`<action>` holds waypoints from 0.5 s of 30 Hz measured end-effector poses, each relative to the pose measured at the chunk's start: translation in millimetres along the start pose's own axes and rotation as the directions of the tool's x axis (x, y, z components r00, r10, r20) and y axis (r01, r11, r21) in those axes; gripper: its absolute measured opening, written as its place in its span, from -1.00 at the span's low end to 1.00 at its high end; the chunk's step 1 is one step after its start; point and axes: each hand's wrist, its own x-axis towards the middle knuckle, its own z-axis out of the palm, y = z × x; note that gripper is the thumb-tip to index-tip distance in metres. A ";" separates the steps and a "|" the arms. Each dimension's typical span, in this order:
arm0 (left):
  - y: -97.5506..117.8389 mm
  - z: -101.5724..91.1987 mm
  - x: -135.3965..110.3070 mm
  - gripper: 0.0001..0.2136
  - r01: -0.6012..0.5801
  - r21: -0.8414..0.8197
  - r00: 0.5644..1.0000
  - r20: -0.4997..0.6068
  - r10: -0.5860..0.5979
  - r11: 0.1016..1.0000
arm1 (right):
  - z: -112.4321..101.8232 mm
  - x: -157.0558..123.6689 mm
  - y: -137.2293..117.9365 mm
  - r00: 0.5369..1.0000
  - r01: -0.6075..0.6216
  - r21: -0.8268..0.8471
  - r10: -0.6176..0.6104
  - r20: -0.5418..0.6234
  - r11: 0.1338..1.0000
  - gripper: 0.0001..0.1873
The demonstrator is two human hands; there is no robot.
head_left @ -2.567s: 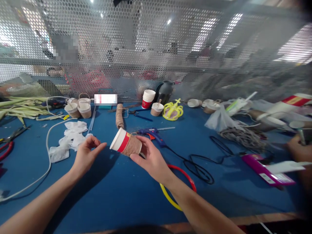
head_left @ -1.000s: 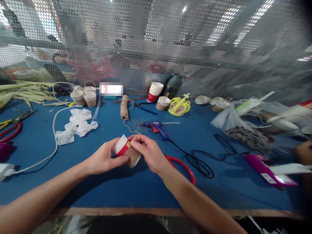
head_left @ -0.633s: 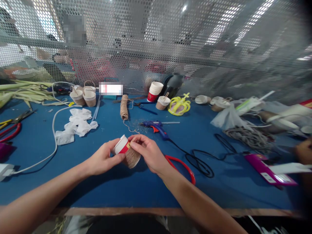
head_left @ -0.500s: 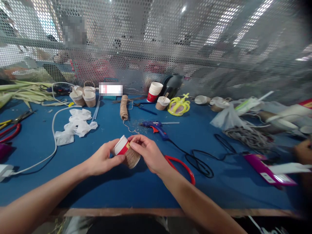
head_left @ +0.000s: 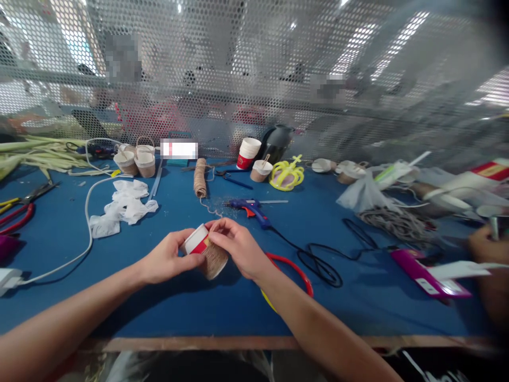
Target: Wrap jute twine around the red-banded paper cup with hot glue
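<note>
Paper cup (head_left: pixel 195 243), clasped in the left hand (head_left: pixel 167 261), probably needs the twine (head_left: pixel 214 261) pinched by the right hand (head_left: pixel 238 249) kept taut.

I can read no word or number anywhere here. The paper cup (head_left: pixel 202 248) I hold has a red band with a small yellow mark on it, too small to make out. The red-and-white cup (head_left: pixel 247 153) at the back carries print that I cannot read. The white label (head_left: pixel 427 286) on the purple packet (head_left: pixel 413 264) to my right shows only tiny dark specks. The red carton (head_left: pixel 491 170) at the far right is blurred.
</note>
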 end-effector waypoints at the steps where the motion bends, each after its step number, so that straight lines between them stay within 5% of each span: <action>1: 0.8 0.3 1.0 -0.75 0.033 -0.051 0.999 0.013 -0.032 0.998 | 0.2 -0.4 -0.7 1.000 0.007 -0.029 -0.007 0.007 1.000 -0.87; 6: 9.3 -1.4 7.7 -0.78 0.129 -0.191 0.992 0.025 -0.127 0.973 | 0.7 -1.4 -3.3 1.000 0.008 -0.084 -0.007 0.010 0.996 -0.85; 15: 10.6 3.8 13.0 -0.75 0.138 -0.097 0.990 0.036 -0.135 0.986 | 1.2 -0.8 -12.4 0.999 0.041 -0.248 -0.033 0.037 0.968 -0.85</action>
